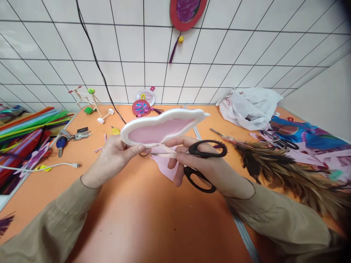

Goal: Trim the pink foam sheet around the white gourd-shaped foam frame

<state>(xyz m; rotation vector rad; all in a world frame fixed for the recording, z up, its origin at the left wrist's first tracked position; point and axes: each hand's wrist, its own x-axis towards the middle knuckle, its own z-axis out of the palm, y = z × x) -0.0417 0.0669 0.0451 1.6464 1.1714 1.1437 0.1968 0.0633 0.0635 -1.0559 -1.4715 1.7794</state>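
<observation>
My left hand (115, 157) grips the lower left edge of a white foam frame (161, 116) with pink sheet (156, 132) across its inside. The frame is long, wavy-edged and pointed at its right end, held up above the table. In my right hand (200, 160) are black-handled scissors (203, 182), their blades spread and pointing left at the frame's lower edge. My right fingers also touch that edge. A loose piece of pink sheet (167, 170) hangs or lies below the blades; whether it joins the frame I cannot tell.
On the orange table (142, 219) lie keys (78, 136), a white cable (55, 166) and a small stick model (90, 102) to the left. Coloured pipe cleaners (33, 122) fill the far left. At right are a white plastic bag (249, 107), brown feathers (274, 168) and pink scraps (326, 159).
</observation>
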